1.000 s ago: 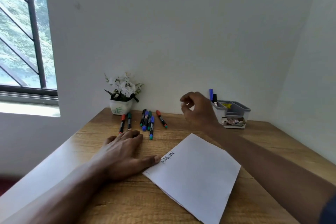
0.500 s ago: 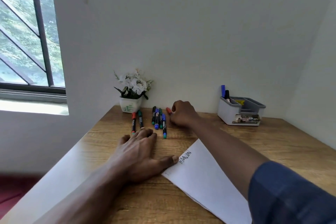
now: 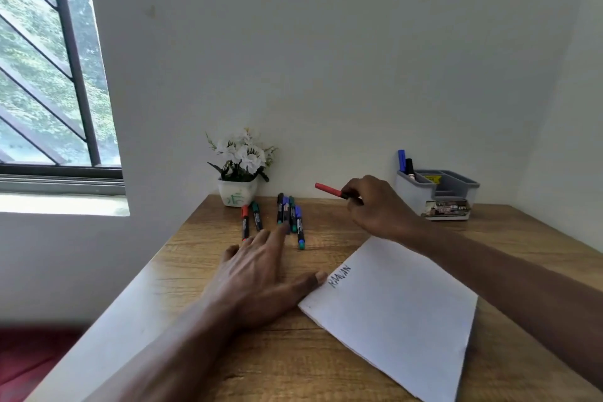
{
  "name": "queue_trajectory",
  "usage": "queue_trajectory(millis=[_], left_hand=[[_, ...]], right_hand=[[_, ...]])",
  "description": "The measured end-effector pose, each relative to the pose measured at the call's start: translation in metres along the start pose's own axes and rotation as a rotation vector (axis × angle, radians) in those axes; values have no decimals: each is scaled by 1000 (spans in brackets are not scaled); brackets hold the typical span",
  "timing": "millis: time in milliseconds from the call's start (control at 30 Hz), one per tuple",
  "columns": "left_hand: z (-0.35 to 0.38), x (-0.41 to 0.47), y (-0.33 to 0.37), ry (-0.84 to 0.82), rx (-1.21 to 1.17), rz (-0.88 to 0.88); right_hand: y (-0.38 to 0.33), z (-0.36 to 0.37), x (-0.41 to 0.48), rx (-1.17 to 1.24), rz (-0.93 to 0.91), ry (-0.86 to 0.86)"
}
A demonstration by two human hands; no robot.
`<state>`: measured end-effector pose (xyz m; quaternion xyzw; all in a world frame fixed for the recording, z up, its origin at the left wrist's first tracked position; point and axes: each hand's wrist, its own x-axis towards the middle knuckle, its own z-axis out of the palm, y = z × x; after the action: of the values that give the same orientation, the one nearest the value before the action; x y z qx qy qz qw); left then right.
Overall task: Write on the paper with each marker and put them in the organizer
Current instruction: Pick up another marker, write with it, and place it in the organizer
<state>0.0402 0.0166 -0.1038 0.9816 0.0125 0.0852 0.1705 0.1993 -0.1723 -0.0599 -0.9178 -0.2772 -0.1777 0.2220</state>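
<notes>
A wooden desk (image 3: 326, 369) stands in a white-walled corner beside a barred window (image 3: 49, 75). The right hand (image 3: 375, 209), which half a second ago lay down among the markers, is now raised above the desk with its fingers pinched on the red-capped marker (image 3: 328, 189), the cap pointing left. The left hand (image 3: 261, 274) lies flat with fingers spread, its thumb touching the paper (image 3: 401, 320), where "RAAVAN" is written. Six markers (image 3: 290, 215) lie loose near the flower pot (image 3: 237, 196). The grey organizer (image 3: 437, 194) holds two markers; its label is unreadable.
</notes>
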Motion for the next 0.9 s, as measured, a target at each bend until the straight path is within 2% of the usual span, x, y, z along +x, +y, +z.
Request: queue_trajectory(millis=[133, 233, 333, 400, 567, 700, 900], left_hand=[[-1, -1, 3, 336, -154, 139], [-2, -4, 11, 448, -181, 305], [-2, -9, 20, 488, -129, 457], [-2, -12, 25, 497, -119, 499], [-2, -18, 30, 481, -107, 528], [-1, -18, 32, 475, -153, 510], [-1, -19, 34, 558, -235, 492]], right_hand=[[-4, -23, -63, 77, -186, 51], [-12, -24, -96, 6, -327, 77], [-18, -19, -111, -41, -429, 64], [-18, -18, -113, -23, -472, 45], [-13, -17, -117, -80, -547, 35], [-11, -13, -118, 6, -513, 50], [-9, -18, -119, 47, -492, 181]])
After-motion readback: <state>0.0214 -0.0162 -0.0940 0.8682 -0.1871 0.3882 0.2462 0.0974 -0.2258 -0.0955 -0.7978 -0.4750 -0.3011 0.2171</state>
